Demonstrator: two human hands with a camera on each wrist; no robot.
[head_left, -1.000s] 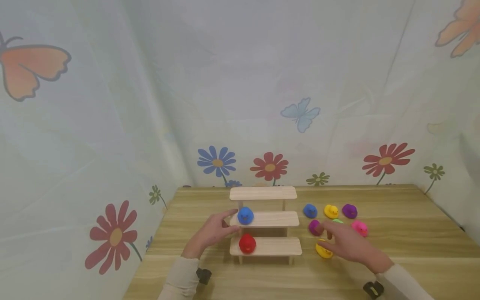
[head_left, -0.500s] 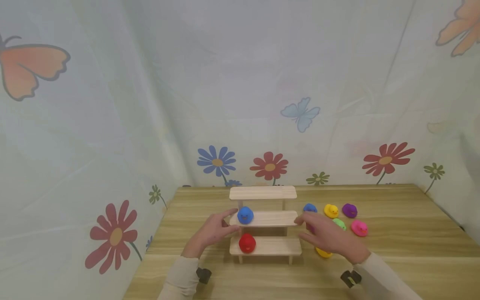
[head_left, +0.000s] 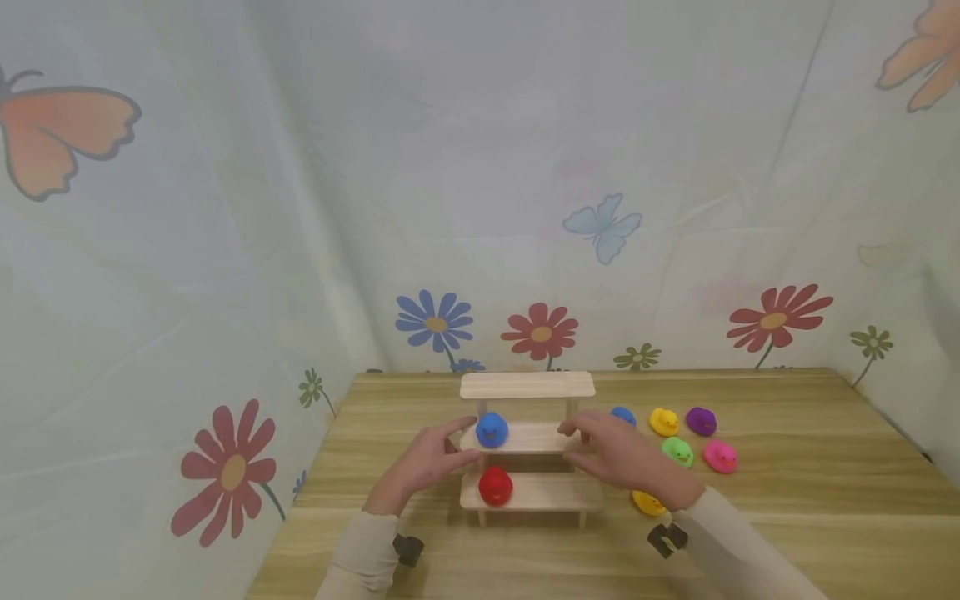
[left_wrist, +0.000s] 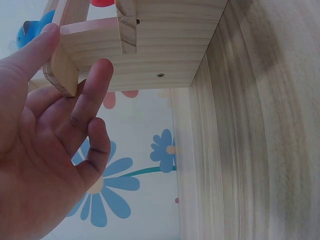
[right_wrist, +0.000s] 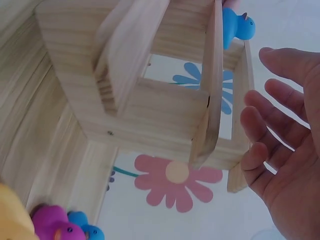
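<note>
A three-tier wooden display shelf stands on the table, its top tier bare. On its middle tier, near the left end, sits a blue toy duck; a red toy duck sits on the bottom tier at the left. My left hand grips the left end of the middle tier, thumb at the front edge, fingers behind. In the left wrist view, the thumb touches the plank's edge. My right hand, fingers bent loosely and holding nothing, is by the middle tier's right end.
Right of the shelf lie toy ducks: yellow, purple, green, pink, another yellow and a partly covered blue one. A magenta duck shows in the right wrist view. A patterned curtain hangs behind the table.
My right hand has moved left from above the ducks to the shelf's right end, uncovering the green duck. My left hand and the ducks on the shelf have stayed put.
</note>
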